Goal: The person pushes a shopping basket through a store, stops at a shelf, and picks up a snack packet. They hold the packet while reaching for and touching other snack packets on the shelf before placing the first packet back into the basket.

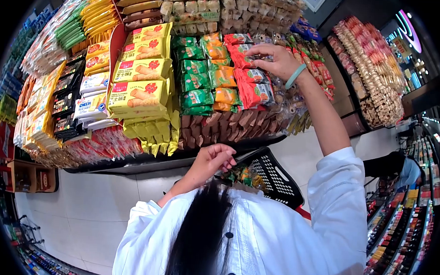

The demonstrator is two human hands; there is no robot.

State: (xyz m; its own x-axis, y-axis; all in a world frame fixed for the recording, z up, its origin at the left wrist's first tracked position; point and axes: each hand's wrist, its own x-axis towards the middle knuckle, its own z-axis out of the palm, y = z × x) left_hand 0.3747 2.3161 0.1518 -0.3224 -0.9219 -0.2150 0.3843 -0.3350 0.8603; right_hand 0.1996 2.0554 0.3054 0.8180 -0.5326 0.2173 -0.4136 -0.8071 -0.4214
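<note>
Red snack packets stand in a short column near the front of a heaped display, and the right hand is over their upper part, its fingers bent and slightly parted, the fingertips at the wrappers; whether they grip one I cannot tell. A pale mint wristband circles that wrist. Just left of the red column are orange packets, and beside those, green packets, all piled above a bank of brown packets stacked along the front. Farther left, yellow packets printed with pictures of rolls rise in steps beside a red divider, past which come white-and-blue packets marked CHEESE and black packets. The left hand hangs lower, in front of the display, its fingers loosely curled and the gap to the thumb narrow; the palm is partly hidden, so I cannot tell if it holds anything. Near it, partly behind the white shirt, is a black shopping basket with perforated sides, containing green and yellow wrapped goods. Dark hair falls down the shirt front, and pale floor tiles spread below the display.
</note>
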